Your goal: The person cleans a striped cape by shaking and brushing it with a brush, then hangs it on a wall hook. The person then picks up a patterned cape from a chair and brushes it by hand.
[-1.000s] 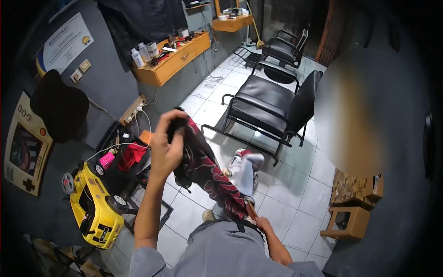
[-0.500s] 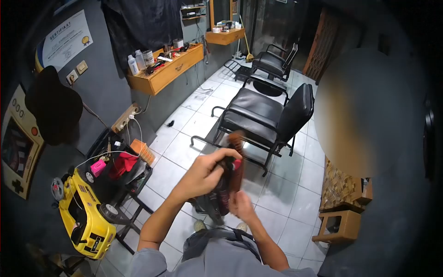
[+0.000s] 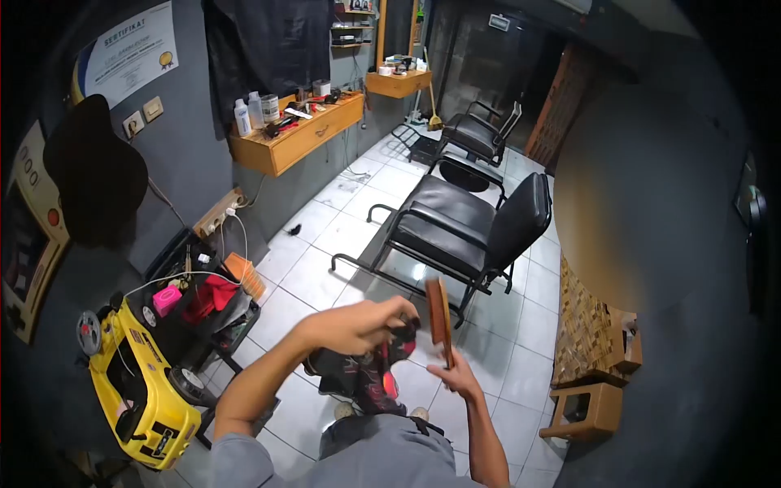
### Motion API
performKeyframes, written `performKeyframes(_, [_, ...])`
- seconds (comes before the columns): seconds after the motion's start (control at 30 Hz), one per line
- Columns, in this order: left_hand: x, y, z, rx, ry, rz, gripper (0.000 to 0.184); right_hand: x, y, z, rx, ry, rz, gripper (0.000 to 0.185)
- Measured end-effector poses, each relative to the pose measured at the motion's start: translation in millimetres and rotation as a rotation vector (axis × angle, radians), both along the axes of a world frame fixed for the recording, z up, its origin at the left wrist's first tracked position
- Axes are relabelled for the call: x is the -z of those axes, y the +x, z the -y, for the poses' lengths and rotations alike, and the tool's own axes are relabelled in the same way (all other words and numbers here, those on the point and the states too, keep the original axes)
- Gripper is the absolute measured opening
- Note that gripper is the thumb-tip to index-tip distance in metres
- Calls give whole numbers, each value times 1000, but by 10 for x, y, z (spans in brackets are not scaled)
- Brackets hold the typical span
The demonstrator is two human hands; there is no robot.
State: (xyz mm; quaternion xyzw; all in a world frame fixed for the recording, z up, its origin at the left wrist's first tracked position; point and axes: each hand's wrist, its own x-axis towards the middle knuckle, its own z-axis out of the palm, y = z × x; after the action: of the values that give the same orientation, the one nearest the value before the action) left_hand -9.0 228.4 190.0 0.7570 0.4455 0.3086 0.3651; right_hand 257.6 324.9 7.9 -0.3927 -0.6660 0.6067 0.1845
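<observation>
In the head view my left hand (image 3: 364,325) is closed on a dark cloth (image 3: 381,376) with red and pink patterning, which hangs in folds in front of my body. What exactly the cloth is, I cannot tell. My right hand (image 3: 457,377) grips the lower end of a long brown brush (image 3: 438,313). The brush stands nearly upright, to the right of the cloth and apart from it. Its bristle side faces left, toward my left hand.
A black barber chair (image 3: 443,224) stands ahead, with a second chair (image 3: 476,134) behind. On the left are a cluttered black cart (image 3: 228,325) and a yellow toy car (image 3: 146,390). Wooden drawer shelves (image 3: 301,138) line the wall. A brown stool (image 3: 586,411) stands right.
The brush has come away from the cloth, up and to the right in my right hand. My left hand has stayed high, with the cloth now hanging lower and wider.
</observation>
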Motion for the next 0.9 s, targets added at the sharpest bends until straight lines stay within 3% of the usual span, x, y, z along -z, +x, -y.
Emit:
performKeyframes(0.07, [-94, 63, 24, 93, -84, -163, 46, -220, -317, 56, -211, -293, -339, 56])
performKeyframes(0.13, [-43, -26, 40, 156, -24, -183, 48, -360, -473, 216, -350, -300, -379, 46])
performKeyframes(0.23, [73, -269, 118, 143, -95, -168, 46, -411, -565, 312, -277, -237, -286, 33])
performKeyframes(0.33, [169, -402, 267, -183, 4, -95, 41, -659, -616, 504, -36, -214, -317, 21])
performKeyframes(0.43, [791, -521, 226, -453, 196, -277, 24, -750, -691, 628, 114, -87, -316, 11])
performKeyframes(0.5, [881, -448, 250, -609, 318, -391, 15, -671, -798, 794, 141, 10, -333, 15])
performKeyframes(0.53, [896, -366, 261, -743, 529, -389, 17, -617, -856, 882, 139, 38, -362, 17])
performKeyframes(0.6, [1081, -217, 184, -895, 212, 137, 24, -690, -913, 1097, 79, -105, -228, 25])
performKeyframes(0.63, [1090, -72, 226, -909, 172, 380, 29, -629, -945, 1156, 69, -38, -205, 25])
performKeyframes(0.73, [1174, 104, 183, -950, 109, 464, 26, -563, -889, 1222, 138, -64, -175, 23])
performKeyframes(0.8, [1152, 31, 243, -817, 96, 461, 24, -650, -770, 1195, 183, -250, -221, 21])
performKeyframes(0.9, [966, 39, 342, -716, 178, 299, 33, -614, -641, 1166, 205, -92, -149, 14])
